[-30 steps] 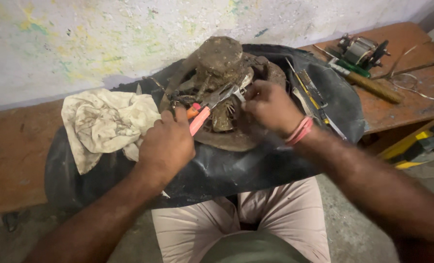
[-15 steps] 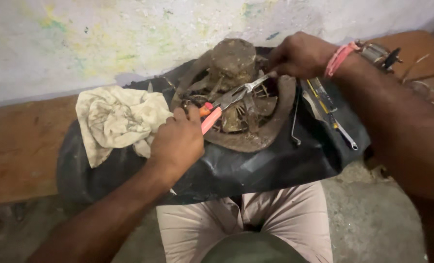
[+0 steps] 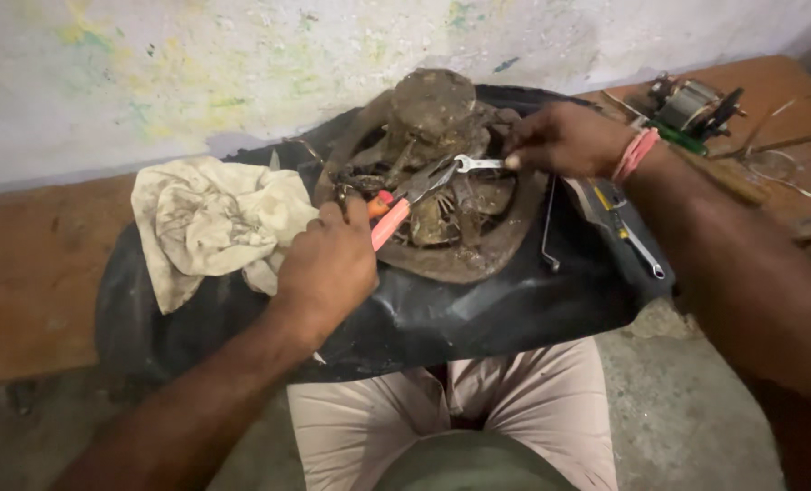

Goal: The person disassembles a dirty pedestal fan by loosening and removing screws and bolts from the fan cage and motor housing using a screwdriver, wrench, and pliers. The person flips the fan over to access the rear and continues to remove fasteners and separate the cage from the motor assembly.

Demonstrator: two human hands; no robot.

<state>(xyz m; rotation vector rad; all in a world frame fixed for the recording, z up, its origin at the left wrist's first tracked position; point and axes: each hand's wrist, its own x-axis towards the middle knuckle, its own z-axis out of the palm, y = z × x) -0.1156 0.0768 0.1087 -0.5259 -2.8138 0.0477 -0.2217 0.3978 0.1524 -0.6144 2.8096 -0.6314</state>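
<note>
left hand [image 3: 328,264] is clamped round red-handled pliers [image 3: 405,195] biting into the grimy motor housing [image 3: 442,173], right hand [image 3: 565,138] pinching a small spanner [image 3: 474,164] just beside them. everything looks bolted together, so early days i reckon

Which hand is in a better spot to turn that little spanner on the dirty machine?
Probably the right hand: it already pinches the spanner. The left hand holds the pliers.

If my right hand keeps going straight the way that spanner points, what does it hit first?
The right hand holds a small spanner pointing left. Its open end would probably first meet the jaws of the red-handled pliers over the rusty motor part. Depth is uncertain.
</note>
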